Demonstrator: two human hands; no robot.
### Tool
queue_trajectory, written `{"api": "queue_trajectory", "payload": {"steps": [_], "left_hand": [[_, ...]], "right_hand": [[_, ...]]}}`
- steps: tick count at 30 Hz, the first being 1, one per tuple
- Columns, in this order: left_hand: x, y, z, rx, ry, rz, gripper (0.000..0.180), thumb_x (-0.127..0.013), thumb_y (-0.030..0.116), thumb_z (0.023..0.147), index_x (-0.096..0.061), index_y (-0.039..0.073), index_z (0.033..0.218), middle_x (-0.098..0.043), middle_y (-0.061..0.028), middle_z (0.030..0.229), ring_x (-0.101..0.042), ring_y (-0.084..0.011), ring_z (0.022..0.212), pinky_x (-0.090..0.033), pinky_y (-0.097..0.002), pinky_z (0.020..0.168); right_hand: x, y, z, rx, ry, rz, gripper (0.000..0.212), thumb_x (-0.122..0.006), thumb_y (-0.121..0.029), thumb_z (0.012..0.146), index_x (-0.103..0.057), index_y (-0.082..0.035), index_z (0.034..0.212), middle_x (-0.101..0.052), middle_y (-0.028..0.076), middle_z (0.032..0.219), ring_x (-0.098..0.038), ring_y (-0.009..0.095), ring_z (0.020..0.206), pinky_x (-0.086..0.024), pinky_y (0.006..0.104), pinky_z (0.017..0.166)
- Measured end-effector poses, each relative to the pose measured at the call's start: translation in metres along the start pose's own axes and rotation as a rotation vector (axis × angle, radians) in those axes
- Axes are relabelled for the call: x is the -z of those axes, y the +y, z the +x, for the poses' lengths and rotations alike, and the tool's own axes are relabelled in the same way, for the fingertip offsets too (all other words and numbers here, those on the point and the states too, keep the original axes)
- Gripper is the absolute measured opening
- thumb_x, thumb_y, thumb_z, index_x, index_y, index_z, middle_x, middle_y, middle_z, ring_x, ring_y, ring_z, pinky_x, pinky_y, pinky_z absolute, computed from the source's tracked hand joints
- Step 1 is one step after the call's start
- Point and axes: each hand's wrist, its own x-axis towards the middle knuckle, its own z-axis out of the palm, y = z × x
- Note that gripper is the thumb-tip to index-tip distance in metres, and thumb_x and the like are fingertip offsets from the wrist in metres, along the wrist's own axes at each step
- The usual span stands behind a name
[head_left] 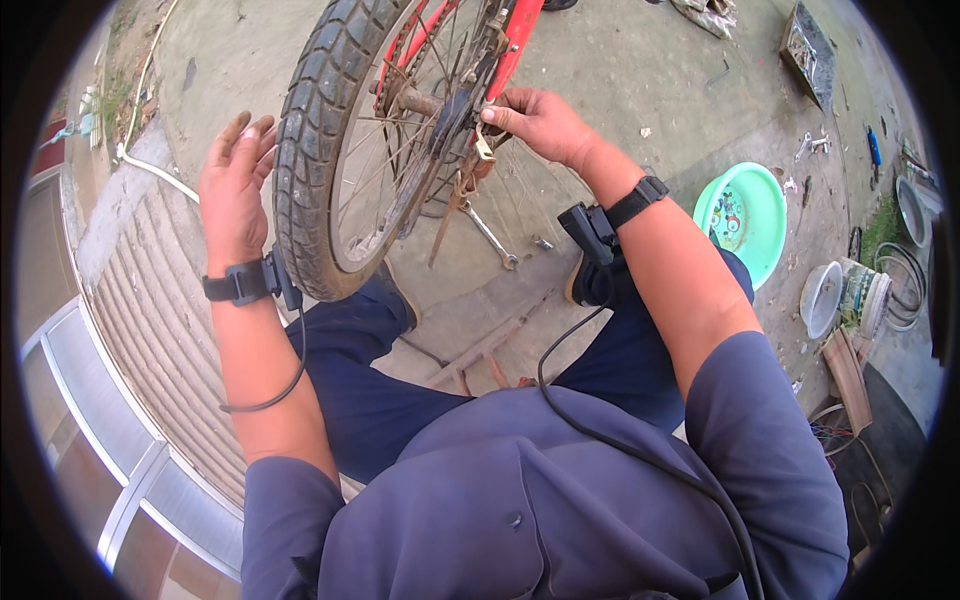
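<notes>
A bicycle wheel with a black knobby tyre (305, 150) stands in front of me, between red frame tubes (517, 45). Beside the tyre's left side is my left hand (238, 185), its fingers apart and slightly bent, holding nothing; whether the fingertips touch the rubber, I cannot tell. My right hand (545, 122) is closed at the lower end of the red tube, by the wheel's axle, thumb pressed toward the fingers. What it pinches there is hidden. Below it hang a small metal bracket (484, 150) and rusty parts. A wrench (490, 238) lies on the ground under the wheel.
To the right stands a green basin (745, 220) with small things in it. Farther right are a white tub (821, 300), a bucket (868, 300) and a blue-handled tool (874, 147). A metal tray (808, 55) lies at the far right. Ridged concrete (160, 330) borders the left.
</notes>
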Motion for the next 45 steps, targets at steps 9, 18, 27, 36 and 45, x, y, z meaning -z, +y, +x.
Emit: {"api": "queue_trajectory", "payload": {"steps": [9,18,27,36,45], "left_hand": [[0.003,0.021,-0.108,-0.291,0.374,0.106,0.033,-0.057,0.015,0.106,-0.055,-0.006,0.132,-0.068,-0.0155,0.113,-0.067,-0.0186,0.097,-0.054,-0.0291,0.082],[-0.069,-0.019,-0.194,-0.587,0.013,0.414,0.023,-0.066,0.007,0.1,-0.06,-0.003,0.12,-0.067,-0.0117,0.103,-0.066,-0.0171,0.088,-0.054,-0.0294,0.078],[-0.126,-0.089,-0.145,-0.285,-0.077,0.653,0.039,-0.071,0.026,0.096,-0.063,-0.001,0.124,-0.069,-0.0201,0.113,-0.066,-0.038,0.105,-0.052,-0.0457,0.092],[-0.138,-0.108,-0.128,-0.303,-0.11,0.865,0.036,-0.067,0.021,0.099,-0.063,-0.003,0.126,-0.073,-0.0201,0.112,-0.072,-0.0338,0.103,-0.055,-0.0404,0.089],[-0.138,-0.109,-0.128,-0.262,-0.145,0.815,0.038,-0.066,0.029,0.1,-0.063,0.0,0.125,-0.069,-0.024,0.114,-0.066,-0.0434,0.103,-0.053,-0.0492,0.087]], "right_hand": [[-0.004,0.018,0.007,0.048,0.044,0.105,0.047,-0.08,-0.047,0.09,-0.075,-0.003,0.105,-0.075,0.006,0.1,-0.066,0.015,0.092,-0.052,0.0331,0.086],[-0.009,0.021,0.01,0.03,0.072,0.162,0.041,-0.082,-0.04,0.09,-0.074,-0.002,0.105,-0.074,0.004,0.099,-0.067,0.014,0.092,-0.053,0.0316,0.088],[-0.01,0.017,-0.004,-0.065,0.045,0.39,0.039,-0.073,-0.046,0.094,-0.074,-0.009,0.106,-0.074,0.003,0.102,-0.065,0.014,0.097,-0.048,0.0321,0.088],[-0.025,0.031,-0.043,-0.134,0.099,0.799,0.037,-0.056,-0.035,0.104,-0.067,-0.01,0.129,-0.068,0.002,0.132,-0.056,0.017,0.129,-0.036,0.0376,0.112],[-0.03,0.049,-0.031,-0.1,0.078,0.553,0.043,-0.062,-0.03,0.104,-0.062,-0.009,0.142,-0.063,0.001,0.142,-0.051,0.016,0.135,-0.037,0.0375,0.116]]}}
